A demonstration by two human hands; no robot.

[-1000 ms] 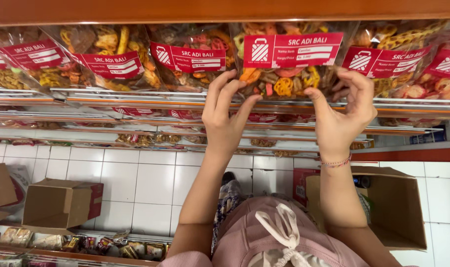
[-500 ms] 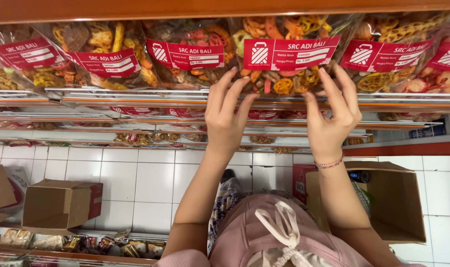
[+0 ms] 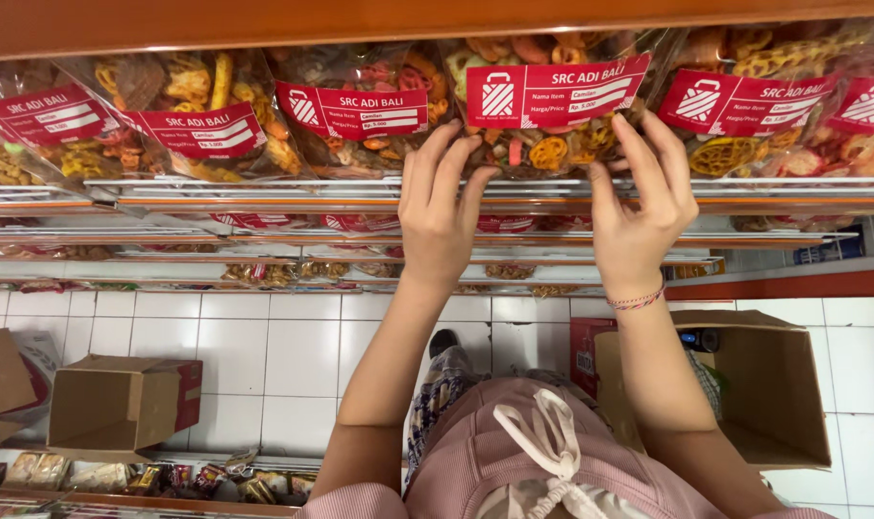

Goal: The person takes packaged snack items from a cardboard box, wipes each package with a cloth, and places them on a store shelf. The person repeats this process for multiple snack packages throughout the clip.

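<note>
Reaching up to the top shelf (image 3: 475, 197), I have both hands on one clear bag of mixed crackers (image 3: 542, 144), the one with the red-and-white label across its front. My left hand (image 3: 442, 216) lies flat against the lower left part of the bag, its fingers (image 3: 435, 163) straight and slightly spread, the tips resting on the plastic just under the label. My right hand (image 3: 639, 221) is at the bag's lower right corner, fingers fanned apart and lightly curled against the plastic; a thin braided bracelet (image 3: 637, 301) sits on that wrist. The bag stands upright at the front edge of the shelf, between a similar bag of crackers (image 3: 355, 115) to its left and another bag (image 3: 744, 115) to its right, touching both. Below my arms, an open cardboard box (image 3: 773, 384) stands on the white tiled floor (image 3: 264, 356) at my right side, and a second, smaller box (image 3: 120, 404) lies well apart to the left.
</note>
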